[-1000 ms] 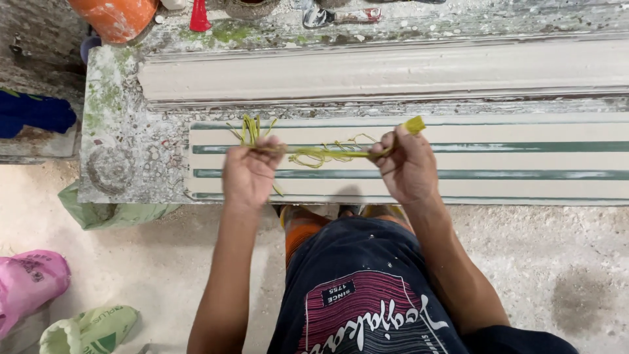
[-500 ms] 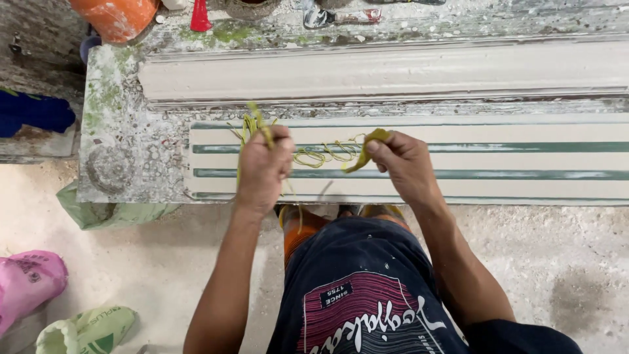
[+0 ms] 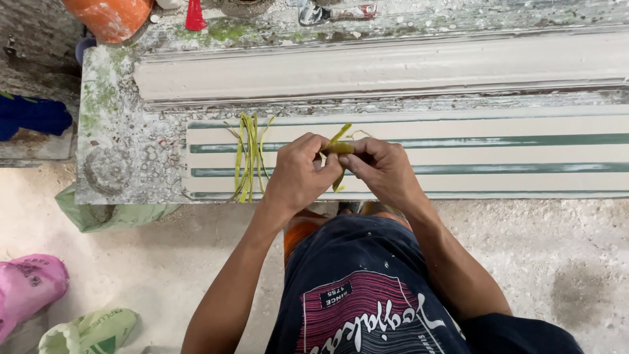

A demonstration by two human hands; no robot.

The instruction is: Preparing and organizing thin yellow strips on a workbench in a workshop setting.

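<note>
Left hand (image 3: pixel 298 172): fingers curled, pinching, knuckles up.
Right hand (image 3: pixel 382 169): pinching too, fingertips meeting the left's.
Forearms: bare, angled inward.

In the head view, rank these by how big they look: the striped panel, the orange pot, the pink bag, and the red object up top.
1. Striped panel
2. Orange pot and pink bag: alike, both cut off by the frame, so unranked
3. Red object

Thin yellow-green strips (image 3: pixel 339 149), same colour as loose strips (image 3: pixel 247 156) lying nearby. Long flat cream panel (image 3: pixel 498 156) w/ dark green stripes along it. Grey stone bench (image 3: pixel 114 147), speckled, w/ green moss patches. Off-white moulded plaster cornice (image 3: pixel 393 65). Orange round pot (image 3: pixel 108 16). Pink plastic bag (image 3: pixel 26 288). Dark navy T-shirt (image 3: pixel 367 308) w/ magenta-striped print.
</note>
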